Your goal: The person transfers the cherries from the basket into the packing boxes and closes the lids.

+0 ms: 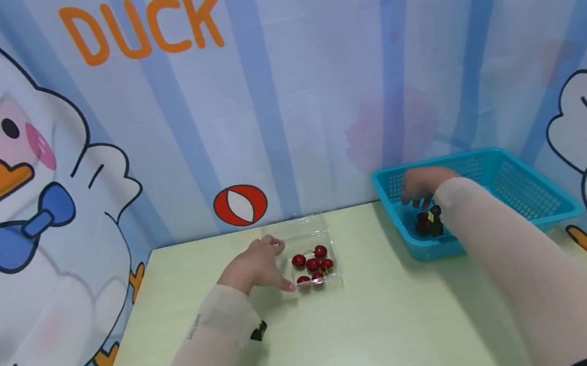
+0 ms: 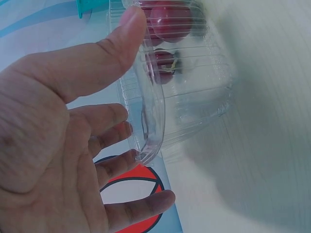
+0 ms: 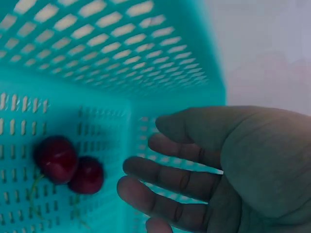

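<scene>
A clear plastic box (image 1: 335, 272) holding several red cherries (image 1: 313, 265) stands on the table, its clear lid raised at the back. At the box's left side is my left hand (image 1: 256, 265). In the left wrist view its thumb (image 2: 124, 43) touches the rim, and the fairly straight fingers (image 2: 116, 167) spread along the side. My right hand (image 1: 425, 184) is inside the blue basket (image 1: 533, 193), above its floor. In the right wrist view two cherries with stems (image 3: 57, 159) lie on the basket floor, apart from the loosely bent, empty fingers (image 3: 160, 177).
The pale table (image 1: 367, 332) ends at a striped cloth backdrop (image 1: 303, 84) with printed ducks and a ball. The basket stands at the back right, against the backdrop. A dark band-like item (image 1: 258, 332) is on the left wrist.
</scene>
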`<state>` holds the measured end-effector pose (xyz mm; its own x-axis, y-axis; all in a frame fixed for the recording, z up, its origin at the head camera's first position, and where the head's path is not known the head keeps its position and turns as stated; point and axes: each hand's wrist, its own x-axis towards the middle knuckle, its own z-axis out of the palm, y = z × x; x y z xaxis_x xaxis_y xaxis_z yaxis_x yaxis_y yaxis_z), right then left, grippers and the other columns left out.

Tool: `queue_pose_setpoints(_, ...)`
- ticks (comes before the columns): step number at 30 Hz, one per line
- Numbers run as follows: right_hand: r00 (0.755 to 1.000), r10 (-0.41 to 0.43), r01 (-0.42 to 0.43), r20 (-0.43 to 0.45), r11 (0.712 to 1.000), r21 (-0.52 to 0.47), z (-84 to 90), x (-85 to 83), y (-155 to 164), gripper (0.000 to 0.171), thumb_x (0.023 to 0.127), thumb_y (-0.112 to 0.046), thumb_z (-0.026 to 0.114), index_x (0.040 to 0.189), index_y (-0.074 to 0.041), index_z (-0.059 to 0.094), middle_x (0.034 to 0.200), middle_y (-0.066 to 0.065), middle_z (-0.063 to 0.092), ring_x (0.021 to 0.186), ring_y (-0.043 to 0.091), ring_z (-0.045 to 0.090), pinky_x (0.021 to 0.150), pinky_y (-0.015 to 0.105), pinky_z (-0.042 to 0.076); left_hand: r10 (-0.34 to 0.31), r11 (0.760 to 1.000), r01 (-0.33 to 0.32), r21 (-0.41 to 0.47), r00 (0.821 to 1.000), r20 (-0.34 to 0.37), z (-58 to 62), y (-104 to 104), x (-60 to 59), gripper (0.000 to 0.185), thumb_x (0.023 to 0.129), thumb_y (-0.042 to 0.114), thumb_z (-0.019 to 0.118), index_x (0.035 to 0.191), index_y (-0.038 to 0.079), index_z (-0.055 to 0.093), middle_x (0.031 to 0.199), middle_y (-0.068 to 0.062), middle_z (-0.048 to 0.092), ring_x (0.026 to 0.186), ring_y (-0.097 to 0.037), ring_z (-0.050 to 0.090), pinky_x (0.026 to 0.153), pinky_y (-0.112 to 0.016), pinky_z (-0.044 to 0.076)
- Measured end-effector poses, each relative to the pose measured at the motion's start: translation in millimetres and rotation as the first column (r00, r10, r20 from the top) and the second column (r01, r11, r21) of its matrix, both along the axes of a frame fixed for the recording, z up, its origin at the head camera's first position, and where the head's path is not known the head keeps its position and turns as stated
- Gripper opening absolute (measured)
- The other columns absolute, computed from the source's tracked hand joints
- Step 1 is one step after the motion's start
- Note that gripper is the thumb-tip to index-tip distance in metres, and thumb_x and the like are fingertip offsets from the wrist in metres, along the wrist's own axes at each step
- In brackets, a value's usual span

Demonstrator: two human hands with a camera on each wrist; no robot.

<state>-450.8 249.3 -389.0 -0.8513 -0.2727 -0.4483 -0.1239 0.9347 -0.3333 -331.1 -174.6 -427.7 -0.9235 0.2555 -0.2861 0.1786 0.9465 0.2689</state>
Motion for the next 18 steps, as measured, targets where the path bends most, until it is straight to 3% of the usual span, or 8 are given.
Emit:
queue_pose_setpoints(8, 0.998, -0.058, 0.060, -0.016, 0.993, 0.106, -21.3, -3.0, 8, 0.030, 0.110, -0.024, 0.071, 0.121, 0.002, 0.080, 0.117, 0.019, 0.079, 0.098, 0.031, 0.074, 0.082, 0.045, 0.064, 0.004, 1.000, -0.004, 0.006, 1.000, 0.003, -0.7, 0, 0.1, 0.110, 0.085, 0.045, 0.102, 0.175, 0.019, 0.046, 0.179, -0.007, 0.043, 0.164, -0.037, 0.040, 0.126, -0.067, 0.051)
queue_pose_setpoints(11, 0.997, -0.075, 0.077, -0.026, 0.990, 0.119, -19.9, 6.3, 8, 0.028, 0.109, -0.026, 0.072, 0.117, 0.000, 0.081, 0.111, 0.017, 0.077, 0.095, 0.030, 0.072, 0.079, 0.044, 0.063, 0.003, 1.000, -0.003, 0.007, 1.000, 0.005, -0.6, 0, 0.5, 0.110, 0.084, 0.045, 0.102, 0.175, 0.019, 0.047, 0.179, -0.007, 0.043, 0.165, -0.037, 0.040, 0.127, -0.067, 0.051)
queue_pose_setpoints(18, 0.993, -0.118, 0.117, 0.018, 0.990, 0.074, -8.4, 34.2, -1, 0.020, 0.106, -0.018, 0.071, 0.093, -0.006, 0.082, 0.078, 0.003, 0.060, 0.069, 0.018, 0.054, 0.064, 0.035, 0.050, 0.003, 1.000, -0.003, -0.011, 1.000, -0.003, -1.3, -1, -0.9, 0.110, 0.084, 0.047, 0.102, 0.175, 0.019, 0.047, 0.179, -0.007, 0.044, 0.164, -0.036, 0.041, 0.125, -0.066, 0.052)
